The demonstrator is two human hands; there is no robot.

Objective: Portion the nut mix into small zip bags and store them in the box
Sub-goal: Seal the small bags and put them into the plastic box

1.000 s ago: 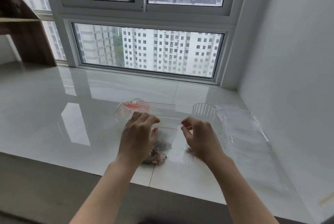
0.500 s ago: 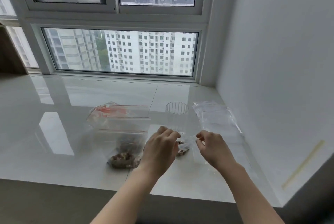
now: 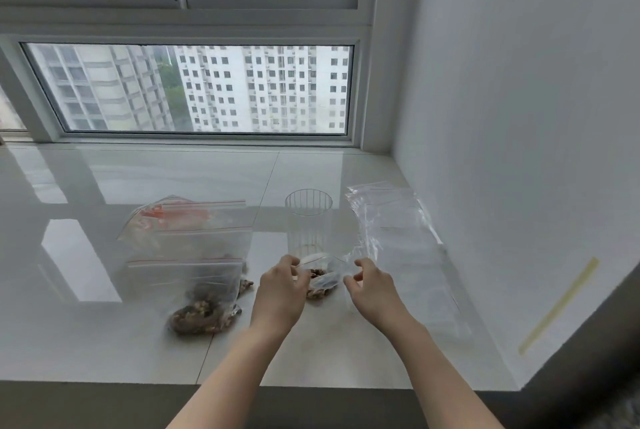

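Note:
A small clear zip bag (image 3: 323, 281) with a little nut mix in it lies on the white sill between my hands. My left hand (image 3: 282, 290) pinches its left edge and my right hand (image 3: 370, 290) pinches its right edge. To the left stands a large clear zip bag (image 3: 194, 255) with red zip lines, and the nut mix (image 3: 202, 314) is heaped at its bottom. No box is in view.
A ribbed clear plastic cup (image 3: 308, 220) stands just behind the small bag. A stack of flat clear bags (image 3: 391, 220) lies at the right by the wall. The sill's front edge (image 3: 242, 385) runs below my forearms. A yellow strip (image 3: 557, 305) sits at the right.
My left hand has left the large bag and moved right to the small bag. Both hands now hold the small bag. The view has swung to the right.

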